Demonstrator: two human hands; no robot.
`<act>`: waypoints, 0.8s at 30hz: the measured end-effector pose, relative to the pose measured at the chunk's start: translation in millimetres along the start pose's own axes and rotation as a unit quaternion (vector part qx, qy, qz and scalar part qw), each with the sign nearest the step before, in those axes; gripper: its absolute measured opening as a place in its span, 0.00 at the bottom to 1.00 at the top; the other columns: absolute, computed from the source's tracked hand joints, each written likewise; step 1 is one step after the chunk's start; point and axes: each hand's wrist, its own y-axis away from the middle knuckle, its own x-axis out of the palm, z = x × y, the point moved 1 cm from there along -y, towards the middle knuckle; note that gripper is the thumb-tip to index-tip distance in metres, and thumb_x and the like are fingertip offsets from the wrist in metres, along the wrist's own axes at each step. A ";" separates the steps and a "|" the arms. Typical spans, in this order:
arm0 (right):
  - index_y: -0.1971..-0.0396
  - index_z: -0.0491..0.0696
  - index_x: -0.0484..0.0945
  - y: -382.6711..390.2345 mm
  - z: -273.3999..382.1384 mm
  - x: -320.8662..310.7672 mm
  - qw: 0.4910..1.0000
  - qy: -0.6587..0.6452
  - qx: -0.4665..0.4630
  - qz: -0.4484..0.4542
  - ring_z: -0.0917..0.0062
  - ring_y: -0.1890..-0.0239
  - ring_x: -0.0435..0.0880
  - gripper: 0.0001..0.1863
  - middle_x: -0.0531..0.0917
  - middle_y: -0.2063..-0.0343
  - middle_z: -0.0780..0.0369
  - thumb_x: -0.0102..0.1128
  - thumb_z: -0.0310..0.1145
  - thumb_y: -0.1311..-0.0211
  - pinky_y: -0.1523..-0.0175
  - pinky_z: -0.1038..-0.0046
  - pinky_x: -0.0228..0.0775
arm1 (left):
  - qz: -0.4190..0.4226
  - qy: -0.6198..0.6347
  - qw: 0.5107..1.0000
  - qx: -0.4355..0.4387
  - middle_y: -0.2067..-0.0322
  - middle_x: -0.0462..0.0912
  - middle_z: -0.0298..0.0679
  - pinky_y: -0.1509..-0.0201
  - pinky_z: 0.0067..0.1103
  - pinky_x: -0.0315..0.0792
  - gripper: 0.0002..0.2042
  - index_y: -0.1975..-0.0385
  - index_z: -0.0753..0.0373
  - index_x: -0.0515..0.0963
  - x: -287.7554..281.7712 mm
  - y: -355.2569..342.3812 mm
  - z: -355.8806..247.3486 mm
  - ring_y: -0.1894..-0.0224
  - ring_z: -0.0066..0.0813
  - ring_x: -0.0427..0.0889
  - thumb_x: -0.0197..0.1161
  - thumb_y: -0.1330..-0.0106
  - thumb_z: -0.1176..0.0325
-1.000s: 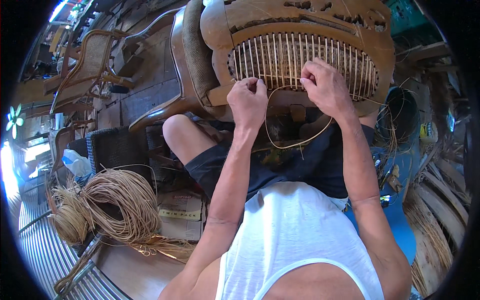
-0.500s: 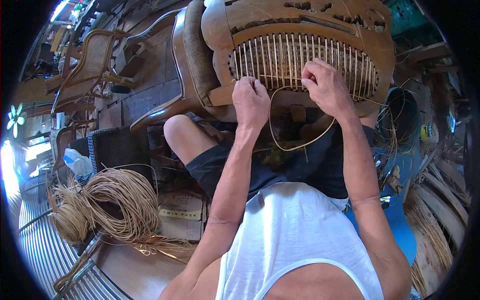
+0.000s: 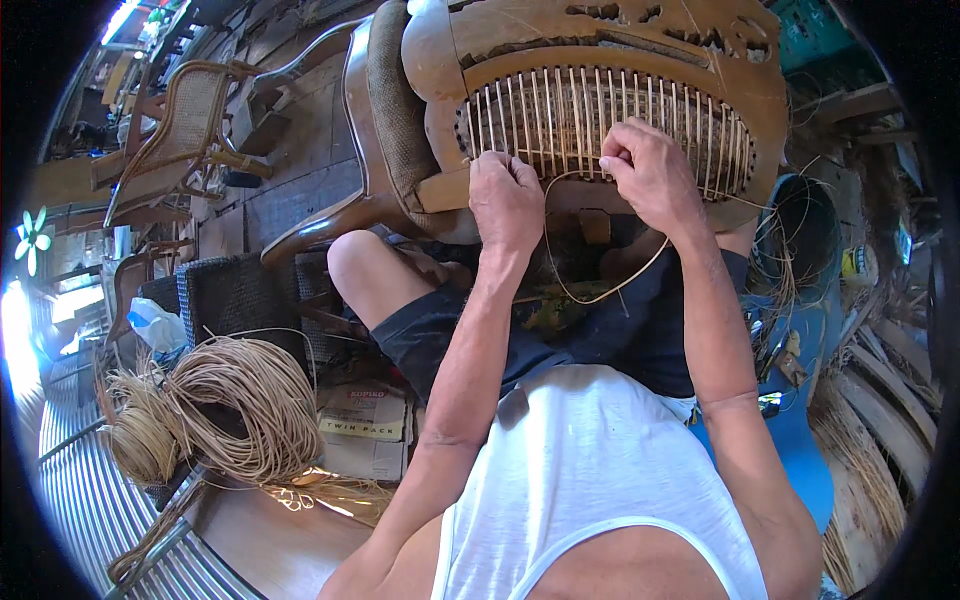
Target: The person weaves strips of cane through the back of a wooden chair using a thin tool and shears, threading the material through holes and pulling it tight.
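A carved wooden chair frame (image 3: 610, 38) lies across my lap, with pale cane strands (image 3: 585, 110) strung side by side over its oval opening. At the opening's lower left edge, my left hand (image 3: 507, 203) is closed, its fingertips pinching a thin strand that runs crosswise along the bottom. My right hand (image 3: 655, 180) is closed too, thumb and finger pinched on a cane strand (image 3: 570, 292) at the lower middle of the opening. That strand hangs in a loose loop between my hands and passes back by my right wrist. The exact fingertip contact is partly hidden.
A big coil of cane (image 3: 245, 405) lies at the lower left beside a folded carton (image 3: 362, 435). A cane-backed chair (image 3: 185, 120) stands far left. To the right are a blue container (image 3: 800, 235) with loose strands and several wood pieces (image 3: 890, 400).
My left hand has shifted slightly right and turned a little. The hanging loop of cane has become narrower on its left side. My right hand has barely moved.
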 end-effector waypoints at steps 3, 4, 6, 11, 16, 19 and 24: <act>0.68 0.44 0.79 -1.9 -1.6 1.0 1.000 -0.009 0.006 0.002 0.61 0.62 0.84 0.06 0.80 0.67 0.59 0.65 0.30 0.36 0.55 0.58 0.75 | -0.012 -0.027 0.999 0.034 0.71 0.79 0.53 0.57 0.40 0.74 0.09 0.68 0.71 0.76 2.4 0.6 3.3 0.65 0.53 0.80 0.60 0.30 0.71; 0.68 0.44 0.79 -1.2 -0.9 1.9 1.000 -0.010 0.007 0.002 0.61 0.62 0.84 0.06 0.80 0.67 0.59 0.65 0.30 0.36 0.55 0.58 0.75 | -0.024 -0.016 0.999 0.031 0.70 0.79 0.53 0.57 0.40 0.74 0.09 0.68 0.71 0.76 2.2 3.1 2.8 0.65 0.53 0.80 0.60 0.30 0.70; 0.68 0.46 0.81 -0.1 3.4 4.0 0.999 0.014 -0.011 -0.026 0.63 0.62 0.84 0.05 0.81 0.68 0.60 0.64 0.31 0.35 0.55 0.59 0.76 | -0.034 -0.004 0.999 0.029 0.70 0.79 0.53 0.56 0.41 0.73 0.09 0.68 0.71 0.76 3.2 6.0 1.9 0.65 0.52 0.80 0.60 0.29 0.70; 0.68 0.48 0.82 -0.9 8.0 10.9 0.999 0.032 0.000 -0.032 0.64 0.65 0.85 0.06 0.81 0.68 0.60 0.65 0.34 0.34 0.56 0.59 0.77 | -0.047 0.009 0.999 0.018 0.70 0.79 0.51 0.56 0.39 0.74 0.09 0.67 0.71 0.77 5.1 7.2 2.4 0.65 0.51 0.80 0.60 0.29 0.70; 0.68 0.48 0.82 0.4 8.8 10.9 0.998 0.042 -0.006 -0.049 0.65 0.66 0.85 0.07 0.81 0.68 0.61 0.66 0.35 0.34 0.56 0.60 0.77 | -0.033 0.031 0.999 0.014 0.68 0.83 0.49 0.58 0.32 0.76 0.12 0.63 0.72 0.80 -14.1 7.0 14.0 0.65 0.40 0.83 0.62 0.27 0.66; 0.67 0.47 0.81 0.6 6.7 5.9 1.000 0.006 0.007 -0.020 0.65 0.65 0.85 0.07 0.81 0.68 0.62 0.65 0.35 0.33 0.56 0.60 0.78 | -0.064 0.066 0.994 -0.055 0.69 0.86 0.38 0.61 0.22 0.77 0.12 0.60 0.70 0.82 -33.1 1.8 28.9 0.68 0.22 0.82 0.64 0.26 0.65; 0.68 0.46 0.80 -3.1 6.0 6.2 0.999 0.033 -0.008 -0.013 0.64 0.61 0.86 0.08 0.82 0.67 0.60 0.65 0.35 0.33 0.54 0.58 0.77 | -0.037 0.078 0.993 -0.075 0.69 0.87 0.39 0.60 0.21 0.77 0.11 0.60 0.70 0.84 -44.6 2.5 28.4 0.68 0.20 0.82 0.67 0.29 0.66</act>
